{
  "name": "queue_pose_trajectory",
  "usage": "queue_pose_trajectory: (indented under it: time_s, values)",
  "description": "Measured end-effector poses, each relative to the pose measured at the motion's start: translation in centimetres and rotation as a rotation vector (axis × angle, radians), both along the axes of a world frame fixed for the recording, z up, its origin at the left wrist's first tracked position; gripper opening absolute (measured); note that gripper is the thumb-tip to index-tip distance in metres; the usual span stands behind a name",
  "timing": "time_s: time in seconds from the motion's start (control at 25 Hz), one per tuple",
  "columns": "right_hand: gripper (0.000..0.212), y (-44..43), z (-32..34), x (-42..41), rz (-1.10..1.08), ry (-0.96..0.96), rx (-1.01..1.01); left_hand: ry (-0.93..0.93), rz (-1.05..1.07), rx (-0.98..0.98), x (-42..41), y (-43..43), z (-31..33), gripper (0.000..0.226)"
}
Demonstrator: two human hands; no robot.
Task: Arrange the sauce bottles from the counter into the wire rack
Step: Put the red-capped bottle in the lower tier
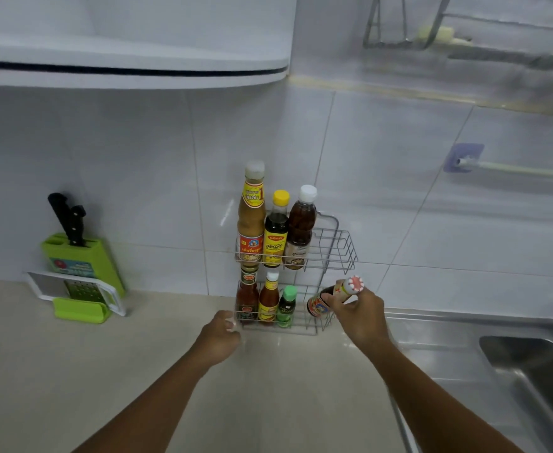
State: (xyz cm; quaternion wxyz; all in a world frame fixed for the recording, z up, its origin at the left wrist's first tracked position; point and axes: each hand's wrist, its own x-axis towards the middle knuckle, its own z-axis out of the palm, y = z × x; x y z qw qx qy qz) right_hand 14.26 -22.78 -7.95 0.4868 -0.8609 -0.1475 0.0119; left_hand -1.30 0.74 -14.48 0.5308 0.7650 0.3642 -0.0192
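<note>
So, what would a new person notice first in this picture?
The two-tier silver wire rack against the white tiled wall, holding six sauce bottles. At its lower right, the right hand tilts a dark sauce bottle with a red-and-white cap, while the left hand touches the rack's lower left corner.

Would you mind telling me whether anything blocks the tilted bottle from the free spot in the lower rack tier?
Nothing visible does. The right hand holds the bottle over the empty right end, beside the green-capped bottle.
</note>
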Motion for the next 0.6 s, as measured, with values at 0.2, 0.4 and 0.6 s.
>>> queue_pose_trajectory:
  time_s: [0.2, 0.4, 0.6]
  values:
    - [0.038, 1.9, -3.5, 2.7, 0.105, 0.009, -0.044, 0.000, 0.122, -0.072, 3.0, 1.1, -2.3, 0.069]
    - [0.025, 3.3, -6.8, 5.8, 0.137, 0.053, -0.132, -0.007, 0.182, -0.064, 6.2, 1.0, -3.5, 0.057]
    - [0.029, 4.9, -8.0, 7.6, 0.215, 0.113, -0.178, -0.019, 0.190, 0.014, 6.5, 1.1, -4.4, 0.023]
